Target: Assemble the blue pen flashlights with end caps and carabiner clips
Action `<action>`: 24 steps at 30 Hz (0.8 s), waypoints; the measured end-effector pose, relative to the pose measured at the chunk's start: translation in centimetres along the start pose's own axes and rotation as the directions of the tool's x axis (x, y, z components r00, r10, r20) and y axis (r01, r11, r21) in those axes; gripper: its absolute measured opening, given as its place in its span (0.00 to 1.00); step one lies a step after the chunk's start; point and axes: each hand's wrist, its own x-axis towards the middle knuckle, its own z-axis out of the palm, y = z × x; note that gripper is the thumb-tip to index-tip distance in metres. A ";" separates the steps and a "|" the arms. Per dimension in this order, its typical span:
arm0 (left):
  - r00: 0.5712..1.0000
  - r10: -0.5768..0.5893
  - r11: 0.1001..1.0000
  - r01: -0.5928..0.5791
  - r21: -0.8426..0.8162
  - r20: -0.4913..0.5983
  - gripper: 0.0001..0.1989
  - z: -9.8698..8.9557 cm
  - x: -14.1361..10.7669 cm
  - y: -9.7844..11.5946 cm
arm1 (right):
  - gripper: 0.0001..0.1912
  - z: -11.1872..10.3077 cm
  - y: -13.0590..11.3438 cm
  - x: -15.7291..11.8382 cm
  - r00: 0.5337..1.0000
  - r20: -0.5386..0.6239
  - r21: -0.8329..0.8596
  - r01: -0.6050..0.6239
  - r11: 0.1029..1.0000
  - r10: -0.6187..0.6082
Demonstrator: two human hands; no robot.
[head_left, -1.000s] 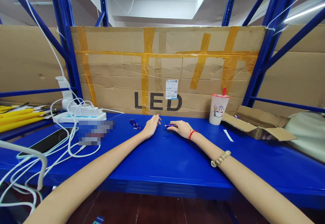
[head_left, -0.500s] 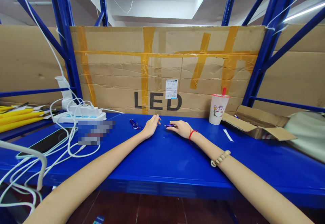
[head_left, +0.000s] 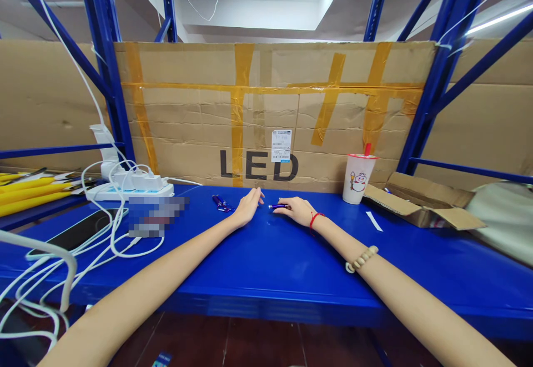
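My left hand [head_left: 247, 207] rests on its edge on the blue shelf top [head_left: 250, 261], fingers stretched out and nothing visible in it. Just left of it lie several small, shiny dark-blue pieces [head_left: 222, 204], too small to name surely. Across a narrow gap, my right hand [head_left: 297, 211] lies palm down, its fingers closed round a short dark-blue pen-like piece [head_left: 276, 206]. The left end of that piece pokes out past the fingers; the rest is hidden under the hand.
On the left are a phone [head_left: 79, 230], a power strip [head_left: 137, 190] and tangled white cables [head_left: 114, 239]. To the right stand a paper cup [head_left: 357, 181] with a red straw, a white strip [head_left: 373, 221] and an open cardboard box [head_left: 416, 214]. A tall cardboard panel [head_left: 200, 122] closes off the back.
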 end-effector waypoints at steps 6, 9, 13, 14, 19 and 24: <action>1.000 -0.004 1.000 0.004 -0.005 0.008 0.20 0.0 0.0 0.1 | 0.19 0.0 0.0 0.0 1.000 0.008 -0.001 -0.002 1.000 0.002; 1.000 -0.006 1.000 0.006 -0.008 0.008 0.20 0.0 0.0 0.1 | 0.19 0.0 0.0 0.0 1.000 0.014 0.007 0.002 1.000 -0.002; 1.000 -0.016 1.000 0.016 -0.013 0.011 0.20 0.0 0.0 0.1 | 0.19 0.0 0.1 0.1 1.000 0.009 0.002 0.004 1.000 -0.004; 1.000 -0.018 1.000 0.018 -0.015 0.011 0.20 0.0 0.0 0.1 | 0.19 0.0 0.1 0.1 1.000 0.009 0.000 0.005 1.000 -0.005; 1.000 -0.009 1.000 0.010 -0.012 0.018 0.20 -0.1 0.0 0.1 | 0.20 0.1 0.1 0.0 1.000 -0.001 -0.004 0.013 1.000 -0.013; 1.000 -0.005 1.000 0.006 -0.007 0.020 0.20 -0.1 0.0 0.0 | 0.22 0.3 0.2 0.0 1.000 0.004 -0.011 0.020 1.000 -0.020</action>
